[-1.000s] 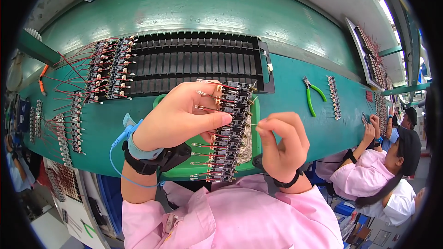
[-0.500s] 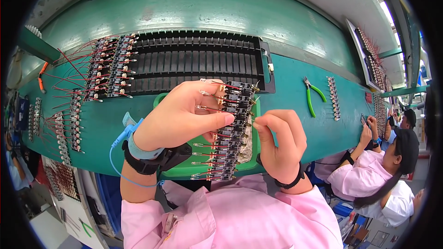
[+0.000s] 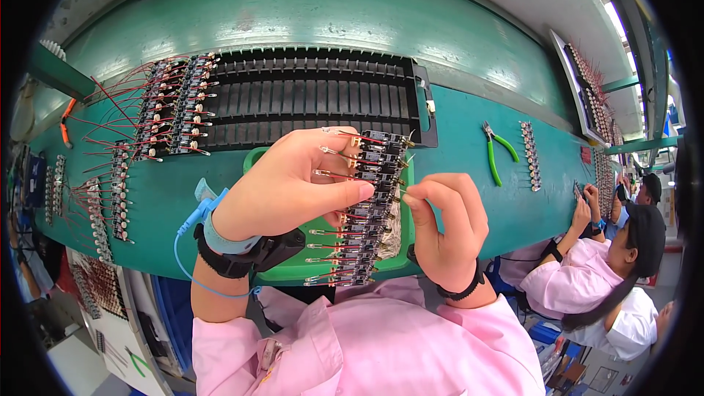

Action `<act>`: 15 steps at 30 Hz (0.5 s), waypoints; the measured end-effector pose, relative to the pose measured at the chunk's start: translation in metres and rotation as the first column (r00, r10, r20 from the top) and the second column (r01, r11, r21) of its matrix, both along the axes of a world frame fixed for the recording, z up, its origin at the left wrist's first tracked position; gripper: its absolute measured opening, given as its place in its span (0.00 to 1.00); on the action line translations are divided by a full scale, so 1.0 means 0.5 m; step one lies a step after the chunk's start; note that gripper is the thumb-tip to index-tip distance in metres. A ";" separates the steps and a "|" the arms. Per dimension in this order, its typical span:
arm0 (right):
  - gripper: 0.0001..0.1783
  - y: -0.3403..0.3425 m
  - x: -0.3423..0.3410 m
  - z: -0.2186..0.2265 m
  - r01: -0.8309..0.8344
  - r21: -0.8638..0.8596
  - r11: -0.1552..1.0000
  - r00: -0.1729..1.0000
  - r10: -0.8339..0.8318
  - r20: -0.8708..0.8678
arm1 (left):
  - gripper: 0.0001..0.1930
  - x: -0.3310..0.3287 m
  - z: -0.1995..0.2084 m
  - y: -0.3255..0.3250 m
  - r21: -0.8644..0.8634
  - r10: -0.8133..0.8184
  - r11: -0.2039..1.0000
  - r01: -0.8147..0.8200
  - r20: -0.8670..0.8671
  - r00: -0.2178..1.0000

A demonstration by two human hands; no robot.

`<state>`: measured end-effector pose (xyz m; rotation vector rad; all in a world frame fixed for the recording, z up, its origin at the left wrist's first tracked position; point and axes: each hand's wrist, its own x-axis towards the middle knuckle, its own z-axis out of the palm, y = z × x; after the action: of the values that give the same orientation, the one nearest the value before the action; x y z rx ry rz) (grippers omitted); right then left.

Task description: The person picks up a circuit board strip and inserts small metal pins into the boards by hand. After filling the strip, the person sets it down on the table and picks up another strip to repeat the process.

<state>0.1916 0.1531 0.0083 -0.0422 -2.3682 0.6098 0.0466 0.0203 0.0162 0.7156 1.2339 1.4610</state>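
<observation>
My left hand [image 3: 297, 183] is closed on a long strip of small black circuit boards [image 3: 370, 209], its thumb pressed on the strip's face. Small clear-tipped parts on red leads stick out from the strip's left side, and short metal ends from its right. Close by the strip's right edge, my right hand [image 3: 447, 224] has thumb and forefinger pinched together; whatever lies between them is too small to make out. Beneath the strip, a green tray [image 3: 275, 271] is partly hidden by my hands. A blue wrist strap with a cord [image 3: 202, 213] circles my left wrist.
A black slotted rack [image 3: 308, 99] lies behind my hands, its left end filled with wired boards [image 3: 172, 106]. Green-handled cutters [image 3: 499, 152] and another board strip [image 3: 529, 155] lie to the right. More strips [image 3: 121, 191] lie left. A co-worker in pink [image 3: 587, 275] sits at right.
The strip has tilted very slightly in my left hand. My right hand stays almost where it was, still pinched beside the strip's edge.
</observation>
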 end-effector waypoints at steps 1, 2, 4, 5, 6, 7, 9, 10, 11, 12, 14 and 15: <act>0.08 0.000 0.000 0.000 0.000 0.000 1.000 1.000 0.000 0.000 | 0.12 0.000 0.001 0.000 0.000 0.004 1.000 -0.004 0.004 1.000; 0.08 0.000 0.000 0.000 0.005 0.005 1.000 1.000 -0.005 0.002 | 0.12 0.000 0.000 0.000 0.000 0.005 1.000 -0.005 0.004 1.000; 0.08 0.000 0.000 0.000 0.014 0.017 1.000 1.000 -0.014 0.007 | 0.12 0.000 -0.003 0.000 0.010 0.005 1.000 -0.005 -0.018 1.000; 0.08 0.000 0.000 0.001 0.014 0.017 1.000 1.000 -0.014 0.007 | 0.12 0.000 -0.004 0.000 0.015 0.005 1.000 -0.005 -0.029 1.000; 0.08 0.000 0.000 0.001 0.016 0.021 1.000 1.000 -0.016 0.006 | 0.12 0.000 -0.002 -0.001 0.015 0.006 1.000 -0.006 -0.029 1.000; 0.08 0.000 0.000 0.001 0.019 0.025 1.000 1.000 -0.019 0.005 | 0.11 0.000 0.000 -0.001 0.007 0.005 1.000 -0.005 -0.012 1.000; 0.08 0.000 0.000 0.001 0.021 0.029 0.999 1.000 -0.021 0.004 | 0.11 0.000 0.004 -0.002 -0.010 0.003 1.000 -0.003 0.021 1.000; 0.08 0.000 0.001 0.001 0.021 0.032 0.999 1.000 -0.021 0.005 | 0.11 0.000 0.004 -0.002 -0.010 0.003 1.000 -0.003 0.021 1.000; 0.08 0.000 0.001 0.000 0.021 0.035 0.999 1.000 -0.021 0.006 | 0.11 0.000 0.003 -0.001 -0.012 0.003 1.000 -0.003 0.005 1.000; 0.08 0.000 0.001 0.000 0.021 0.039 0.999 1.000 -0.021 0.007 | 0.11 0.000 0.002 -0.001 -0.013 0.002 1.000 -0.002 -0.011 1.000; 0.08 -0.001 0.001 0.002 0.020 0.045 0.999 1.000 -0.021 0.009 | 0.11 0.000 0.000 -0.001 -0.015 0.002 1.000 -0.002 -0.027 1.000; 0.08 -0.002 0.001 0.002 0.020 0.051 0.999 1.000 -0.021 0.011 | 0.11 0.000 -0.001 -0.001 -0.009 0.006 1.000 -0.006 -0.018 1.000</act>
<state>0.1919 0.1523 0.0095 -0.0475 -2.3900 0.5408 0.0468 0.0196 0.0156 0.7207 1.2569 1.4555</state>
